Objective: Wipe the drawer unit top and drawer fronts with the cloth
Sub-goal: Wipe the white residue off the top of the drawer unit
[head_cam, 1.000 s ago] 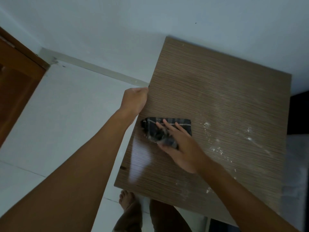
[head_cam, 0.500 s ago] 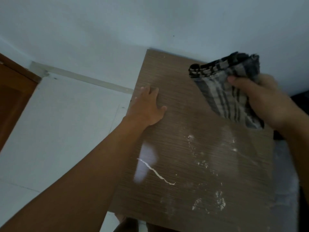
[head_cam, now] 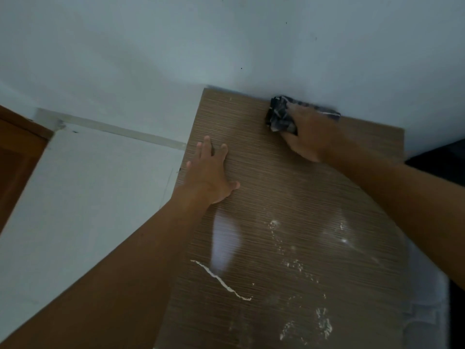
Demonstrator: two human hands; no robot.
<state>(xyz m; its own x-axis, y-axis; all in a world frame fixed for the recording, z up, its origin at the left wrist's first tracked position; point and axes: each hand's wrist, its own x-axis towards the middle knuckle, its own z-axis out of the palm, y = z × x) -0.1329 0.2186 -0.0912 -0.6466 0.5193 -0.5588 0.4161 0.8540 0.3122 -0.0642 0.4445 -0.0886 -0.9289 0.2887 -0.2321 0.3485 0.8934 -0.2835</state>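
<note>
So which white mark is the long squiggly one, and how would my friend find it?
Start at the brown wood-grain drawer unit top against the pale wall. Look at its near left part, well below the flat left hand and far from the right hand pressing the cloth at the back edge. The white streak is one thin, wavy, unbroken line slanting down to the right; its neighbours are scattered powdery specks.

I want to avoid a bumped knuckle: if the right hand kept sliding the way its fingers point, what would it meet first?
Most likely the wall: the right hand presses the cloth at the top's far edge, seemingly against it already.
</note>
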